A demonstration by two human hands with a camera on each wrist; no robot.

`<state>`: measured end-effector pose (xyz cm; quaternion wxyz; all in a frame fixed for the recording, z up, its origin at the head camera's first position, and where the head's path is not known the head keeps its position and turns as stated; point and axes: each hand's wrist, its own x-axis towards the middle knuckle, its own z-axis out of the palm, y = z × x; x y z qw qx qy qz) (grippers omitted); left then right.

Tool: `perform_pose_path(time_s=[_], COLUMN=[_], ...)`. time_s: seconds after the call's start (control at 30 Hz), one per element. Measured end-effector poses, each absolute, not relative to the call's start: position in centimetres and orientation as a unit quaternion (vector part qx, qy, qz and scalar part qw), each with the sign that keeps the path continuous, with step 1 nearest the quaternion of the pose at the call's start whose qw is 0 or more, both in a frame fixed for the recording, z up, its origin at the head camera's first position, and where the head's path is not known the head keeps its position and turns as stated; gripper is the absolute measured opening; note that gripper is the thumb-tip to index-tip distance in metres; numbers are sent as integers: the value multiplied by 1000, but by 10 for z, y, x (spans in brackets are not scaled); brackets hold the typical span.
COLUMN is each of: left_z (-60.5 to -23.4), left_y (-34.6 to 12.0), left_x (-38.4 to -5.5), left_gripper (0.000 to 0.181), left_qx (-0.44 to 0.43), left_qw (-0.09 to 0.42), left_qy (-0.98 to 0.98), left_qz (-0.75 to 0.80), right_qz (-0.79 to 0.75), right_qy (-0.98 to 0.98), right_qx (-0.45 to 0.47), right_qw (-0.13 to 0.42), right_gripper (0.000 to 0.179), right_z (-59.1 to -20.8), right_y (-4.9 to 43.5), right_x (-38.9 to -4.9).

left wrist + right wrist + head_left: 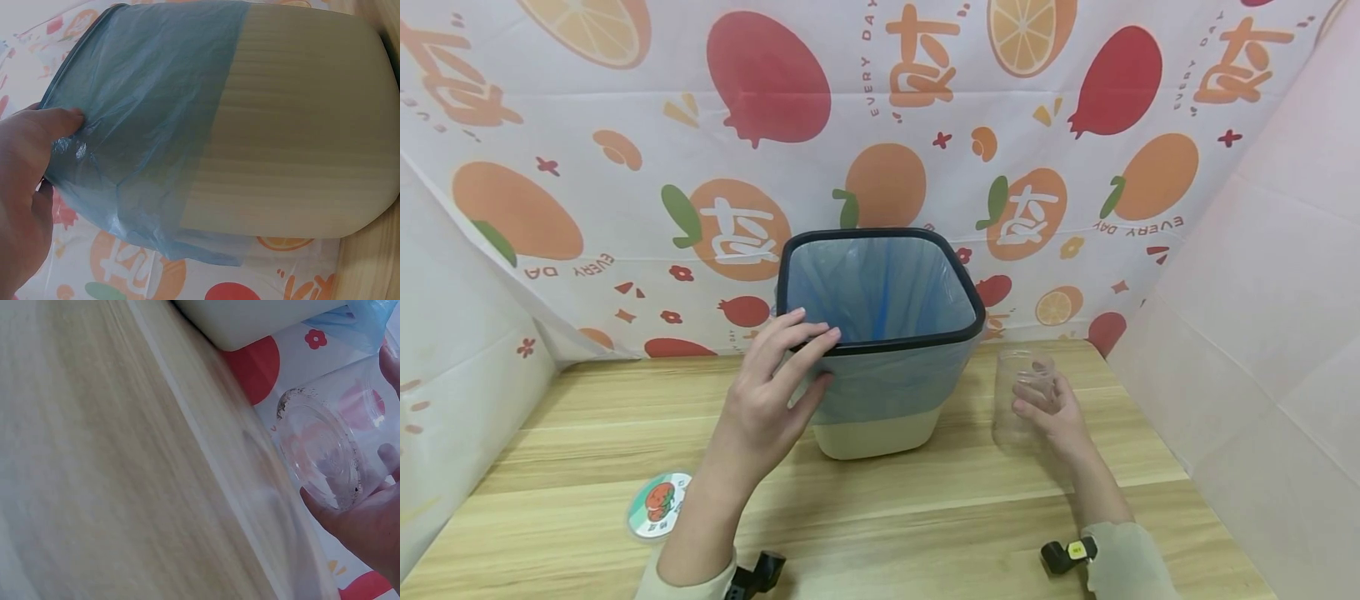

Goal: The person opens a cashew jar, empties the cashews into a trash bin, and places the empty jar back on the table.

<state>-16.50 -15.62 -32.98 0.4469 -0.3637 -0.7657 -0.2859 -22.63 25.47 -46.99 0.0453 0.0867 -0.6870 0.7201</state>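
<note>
A trash bin (872,446) with a cream body, a black rim and a blue bag liner (150,112) stands on the table. My left hand (767,396) grips its front left rim, fingers over the top and thumb outside against the liner. To the right of the bin, my right hand (1056,412) holds a clear plastic jar (1011,408), the fingers curled round its side. In the right wrist view, the base of the jar (322,450) shows dark specks along its edge, and it looks lifted off the table.
A round lid (658,504) with a tomato picture lies on the wooden table (880,517), beside my left forearm. Behind the bin hangs a white cloth (880,117) printed with fruit, and pale cloth walls stand at both sides.
</note>
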Motion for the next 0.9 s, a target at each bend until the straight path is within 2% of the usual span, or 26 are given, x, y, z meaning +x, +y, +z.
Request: perform_pose_path(time_s=[0.9], left_z=[-330], left_y=[-156], left_x=[-165], left_gripper=[64], left_qx=[-363], left_qw=[449], left_qy=[-765], left_qz=[-285], right_qz=[727], right_qy=[-685], right_qx=[50], right_qw=[2], right_gripper=[85], right_z=[-481], right_y=[255], right_x=[-221])
